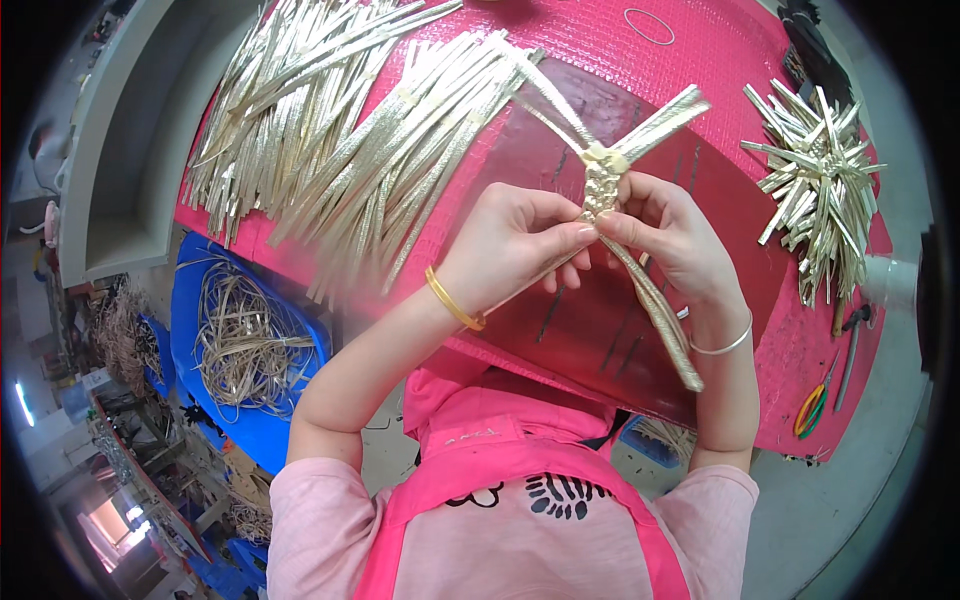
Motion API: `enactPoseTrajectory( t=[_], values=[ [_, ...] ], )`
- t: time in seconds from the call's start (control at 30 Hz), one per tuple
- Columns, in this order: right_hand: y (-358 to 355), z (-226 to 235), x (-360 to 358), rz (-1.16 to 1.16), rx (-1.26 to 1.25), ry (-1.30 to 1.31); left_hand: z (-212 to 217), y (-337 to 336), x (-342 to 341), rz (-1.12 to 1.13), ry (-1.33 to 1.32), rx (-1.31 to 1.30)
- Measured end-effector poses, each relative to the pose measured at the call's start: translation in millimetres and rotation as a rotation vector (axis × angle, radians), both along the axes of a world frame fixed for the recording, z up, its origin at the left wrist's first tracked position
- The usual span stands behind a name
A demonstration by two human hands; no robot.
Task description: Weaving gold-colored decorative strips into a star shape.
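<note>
Between my two hands is a braided piece of shiny gold strips (602, 186), held above a dark red mat (560, 330). Its loose ends fan out at the top left and top right, and a pair of strips hangs down toward my right forearm. My left hand (525, 235) pinches the braid's lower left side with thumb and fingers; a yellow bangle is on that wrist. From the other side my right hand (675, 232) grips it, thumb against the woven part, a pale bangle on the wrist. Both thumbs nearly meet below the weave.
Two bundles of flat gold strips (400, 150) lie at the left of the pink table cover (700, 45). A pile of gold pieces (822, 180) is at the right, scissors (815, 405) near the right edge. A blue bin (255, 420) with loose strips stands below left.
</note>
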State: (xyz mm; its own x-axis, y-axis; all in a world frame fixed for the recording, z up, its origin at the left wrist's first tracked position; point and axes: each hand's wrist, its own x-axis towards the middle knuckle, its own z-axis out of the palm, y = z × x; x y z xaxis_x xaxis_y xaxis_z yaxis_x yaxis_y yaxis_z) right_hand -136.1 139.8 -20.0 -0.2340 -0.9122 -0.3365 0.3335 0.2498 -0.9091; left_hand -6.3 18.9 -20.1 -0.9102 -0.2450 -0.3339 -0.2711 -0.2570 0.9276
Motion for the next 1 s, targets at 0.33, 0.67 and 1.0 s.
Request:
enactPoseTrajectory(
  t=[0.33, 0.67, 1.0],
  values=[
    [46.7, -7.8, 6.0, 0.097, 0.535, 1.139, -8.5, 1.9, 7.3, 0.006, -0.011, 0.168],
    [59.3, -18.2, 17.5, -0.71, -0.367, -0.323, -19.3, 12.5, 13.5, -0.18, 0.091, 0.395],
    [38.9, -4.1, 53.6, -0.744, -0.397, -0.232, -19.9, 31.3, 4.9, -0.154, 0.183, 0.493]
  ],
)
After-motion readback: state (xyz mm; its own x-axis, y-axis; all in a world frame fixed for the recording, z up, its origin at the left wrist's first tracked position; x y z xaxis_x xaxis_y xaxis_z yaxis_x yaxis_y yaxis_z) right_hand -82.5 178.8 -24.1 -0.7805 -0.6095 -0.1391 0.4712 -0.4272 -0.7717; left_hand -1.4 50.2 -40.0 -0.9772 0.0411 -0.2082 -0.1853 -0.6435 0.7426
